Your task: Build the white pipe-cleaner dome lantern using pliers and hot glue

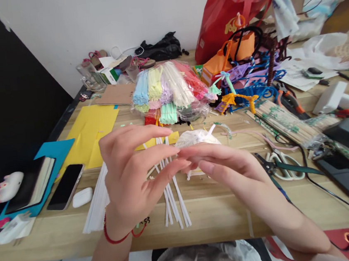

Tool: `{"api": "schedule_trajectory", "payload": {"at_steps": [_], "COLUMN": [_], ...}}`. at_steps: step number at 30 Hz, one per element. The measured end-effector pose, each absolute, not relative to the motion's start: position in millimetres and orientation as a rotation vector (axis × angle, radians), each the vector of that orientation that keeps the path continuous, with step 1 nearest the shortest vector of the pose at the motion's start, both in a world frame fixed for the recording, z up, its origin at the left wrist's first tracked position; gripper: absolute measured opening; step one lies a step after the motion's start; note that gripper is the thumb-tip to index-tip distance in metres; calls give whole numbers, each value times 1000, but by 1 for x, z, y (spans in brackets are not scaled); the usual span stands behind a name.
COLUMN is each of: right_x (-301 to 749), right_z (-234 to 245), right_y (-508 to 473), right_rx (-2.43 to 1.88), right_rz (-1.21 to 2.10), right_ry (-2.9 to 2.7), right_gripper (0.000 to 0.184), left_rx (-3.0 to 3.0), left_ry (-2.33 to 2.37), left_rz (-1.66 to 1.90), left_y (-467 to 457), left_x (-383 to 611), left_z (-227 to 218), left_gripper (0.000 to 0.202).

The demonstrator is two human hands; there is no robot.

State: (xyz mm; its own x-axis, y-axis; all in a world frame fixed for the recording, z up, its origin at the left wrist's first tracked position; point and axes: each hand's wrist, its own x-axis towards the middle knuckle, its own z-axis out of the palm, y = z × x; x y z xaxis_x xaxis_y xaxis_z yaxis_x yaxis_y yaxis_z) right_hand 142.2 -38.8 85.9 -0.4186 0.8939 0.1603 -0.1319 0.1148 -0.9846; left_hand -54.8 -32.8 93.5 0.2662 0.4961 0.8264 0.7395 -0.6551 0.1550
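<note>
My left hand (129, 172) is raised over the middle of the table, its thumb and a finger brought together in a pinch. My right hand (230, 162) meets it at the fingertips, thumb pressed toward the fingers. Whatever lies between the fingertips is too small or hidden to make out. Below and behind the hands, several thin white stems (170, 197) lie loose on the wooden table (215, 221). A rounded white bundle (190, 138) sits just beyond the fingertips, partly covered by them. A thicker bunch of white stems (97, 209) rests left of my left wrist.
Pastel bundles in clear plastic (170, 87) lie at the back. A phone (65, 186), an earbud case (82, 197) and yellow paper (89, 127) are on the left. Scissors (286, 168), pliers (291, 99), wooden sticks (285, 121) and a black cable (334, 196) occupy the right.
</note>
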Motion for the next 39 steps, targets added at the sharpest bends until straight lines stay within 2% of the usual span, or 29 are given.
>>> {"api": "schedule_trajectory", "payload": {"at_steps": [2,5,11,15,20,23,27,30,34,39], "right_x": [142,141,139,137,139,141,139,137,137,138], "right_z": [85,84,77,75,81,82,78,77,77,76], "right_y": [-39,-40,-43,-42,-40,-37,-30,-26,-24,-26], "right_rx": [-783,-795,-885,-814,-773,-628,-462,-393,-359,-418], "right_rz": [1438,1413,1207,1095,1384,1632,1861,1966,2027,2031], "right_ry": [-1500,-1508,-1649,-1732,-1584,-1431,-1204,-1105,-1049,-1027], "right_gripper": [25,26,30,32,28,28,27,29,30,27], "left_rx": [-2258,-2251,-2270,-2338,-2510,-2496,-2465,-2460,-2478,-2353], "left_ry": [-1173,-1174,-1148,-1152,-1277,-1289,-1232,-1248,-1266,-1049], "left_rz": [-1256,-1166,-1066,-1145,-1390,-1545,-1504,-1513,-1567,-1348], "left_y": [-33,-36,-36,-31,-30,-31,-32,-35,-37,-32], "left_x": [-54,-53,-54,-56,-58,-58,-58,-57,-54,-55], "left_z": [94,93,91,91,93,93,93,94,97,93], "left_gripper": [20,27,28,23,12,20,24,15,21,19]}}
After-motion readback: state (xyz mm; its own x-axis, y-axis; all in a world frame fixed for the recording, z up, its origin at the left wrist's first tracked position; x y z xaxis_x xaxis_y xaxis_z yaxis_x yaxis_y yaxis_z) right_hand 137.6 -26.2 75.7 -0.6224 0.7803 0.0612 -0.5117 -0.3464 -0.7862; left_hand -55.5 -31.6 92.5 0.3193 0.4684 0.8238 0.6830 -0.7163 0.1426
